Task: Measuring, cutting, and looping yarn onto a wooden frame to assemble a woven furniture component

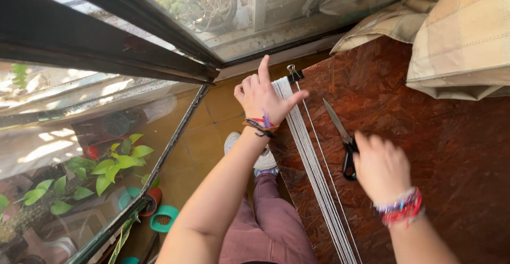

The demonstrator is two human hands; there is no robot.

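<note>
Left hand presses the top of a white string bundle, index finger raised, just beside the binder clip pinning strings to the wooden board. Right hand loosely curled, holding nothing, scissors just beyond it. Strings laid out and clipped; no knots visible yet.

White cords: a flat bundle of many thin parallel strands, stretched taut along the left edge of a reddish-brown board, clamped at the far end by a black binder clip. Scissors: black handles, blades shut, lying flat on the board just right of the cords, tips pointing away.
</note>
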